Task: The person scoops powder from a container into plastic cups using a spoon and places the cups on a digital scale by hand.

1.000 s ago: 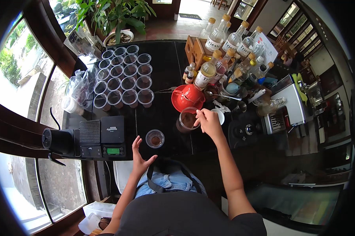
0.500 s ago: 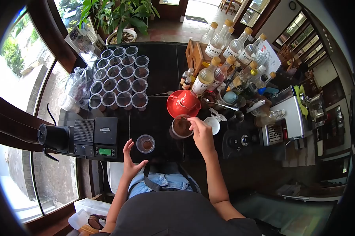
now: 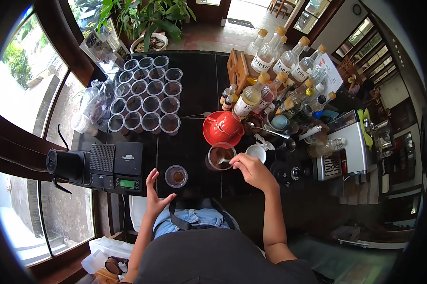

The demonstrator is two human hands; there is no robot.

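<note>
My right hand (image 3: 253, 171) pinches the handle of a small spoon (image 3: 225, 161), whose other end is inside a clear container of brown powder (image 3: 215, 154). My left hand (image 3: 157, 199) is open, thumb and fingers spread, beside a clear plastic cup (image 3: 176, 176). Some brown stuff lies in the bottom of that cup. The hand appears apart from it. Just behind the container sits a red dripper-like piece (image 3: 223, 128). A small white dish (image 3: 256, 153) lies to the right of the container.
Rows of clear plastic cups (image 3: 151, 121) stand at the back left. A scale (image 3: 127, 165) and a black kettle (image 3: 64, 162) are at the left. Glass bottles (image 3: 264, 59) crowd the back right, with a silver machine (image 3: 346, 151) beyond. A long spoon (image 3: 270, 130) lies near them.
My right hand has shifted right and slightly down, tilting the spoon so that it now shows over the container. My left hand stays open in nearly the same place.
</note>
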